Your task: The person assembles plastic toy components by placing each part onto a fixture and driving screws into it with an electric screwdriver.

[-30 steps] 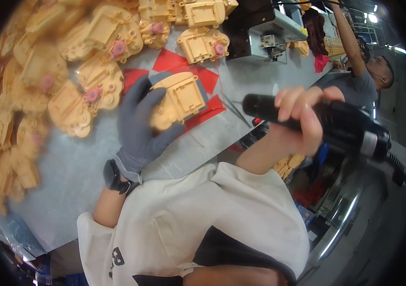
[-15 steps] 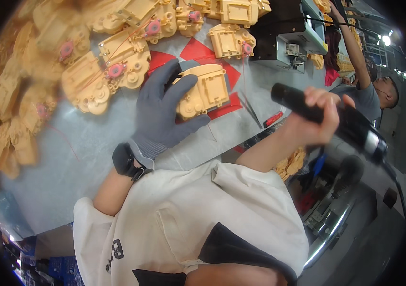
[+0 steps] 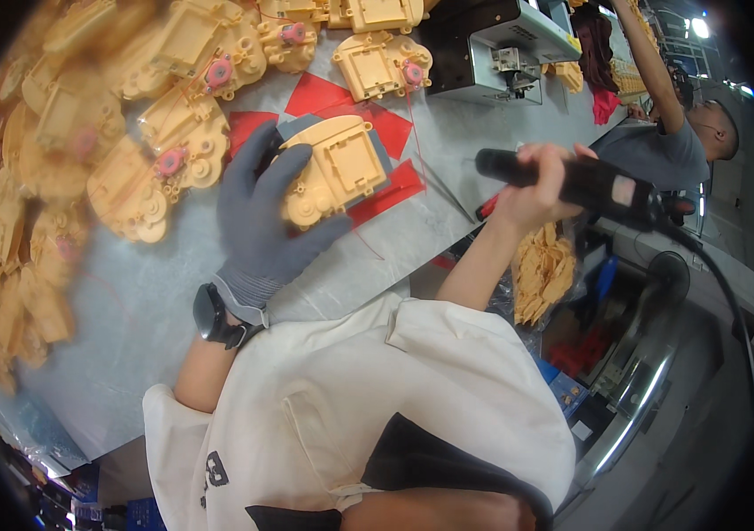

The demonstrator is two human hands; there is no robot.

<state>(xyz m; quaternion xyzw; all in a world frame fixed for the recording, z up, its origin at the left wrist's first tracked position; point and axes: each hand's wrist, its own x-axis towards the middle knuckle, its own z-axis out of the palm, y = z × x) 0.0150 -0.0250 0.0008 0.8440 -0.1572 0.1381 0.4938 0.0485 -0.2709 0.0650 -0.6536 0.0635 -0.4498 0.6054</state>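
Observation:
My left hand (image 3: 266,212), in a grey glove, grips the left side of a yellow plastic housing (image 3: 341,159) between thumb and fingers. The housing rests on a grey block on the worktable, with red pieces (image 3: 399,190) stuck around it. My right hand (image 3: 543,181), bare, is wrapped round a black electric screwdriver (image 3: 611,190). The tool lies nearly level in the air, to the right of the housing and apart from it, its tip toward the left. A cord (image 3: 722,274) trails from its back end.
Yellow housings with pink parts (image 3: 217,73) and thin red wires crowd the far and left table (image 3: 120,327). A metal machine (image 3: 505,62) stands at the back right. Yellow parts fill a plastic bag (image 3: 543,274) below the table's right edge. A co-worker (image 3: 660,146) is at the far right.
The electric screwdriver has swung from a slant to nearly level and moved slightly left with my right hand. The view has shifted, while my left hand keeps its grip on the housing.

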